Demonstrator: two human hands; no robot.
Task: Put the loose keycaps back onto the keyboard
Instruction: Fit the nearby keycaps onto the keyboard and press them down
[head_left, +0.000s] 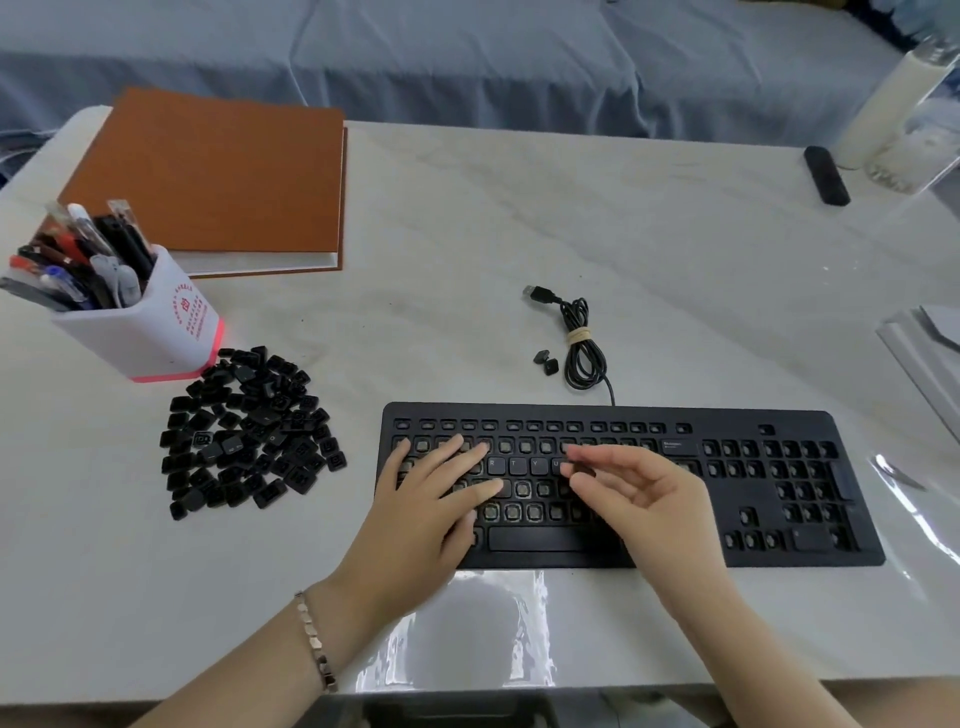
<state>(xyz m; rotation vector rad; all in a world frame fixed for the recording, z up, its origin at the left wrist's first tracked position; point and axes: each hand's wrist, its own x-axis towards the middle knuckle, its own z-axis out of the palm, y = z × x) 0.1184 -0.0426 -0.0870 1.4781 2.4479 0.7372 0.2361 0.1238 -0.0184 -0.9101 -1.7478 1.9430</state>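
A black keyboard (753, 553) lies at the front middle of the white table, most of its key seats bare. A few caps (R, T, Y, U), the space bar and some right-side keys sit in place. A heap of loose black keycaps (249, 436) lies to its left, and two more keycaps (545, 362) lie behind it by the cable. My left hand (431, 514) rests flat on the keyboard's left part, fingers spread. My right hand (639, 499) hovers over the middle rows, thumb and fingers pinching a small black keycap (579, 470) just right of the U.
The keyboard's coiled USB cable (584, 343) lies behind it. A white pen holder (140, 332) full of pens stands at the left, with an orange notebook (218, 176) behind. A black bar-shaped object (826, 176) and a clear container (904, 104) are at the far right.
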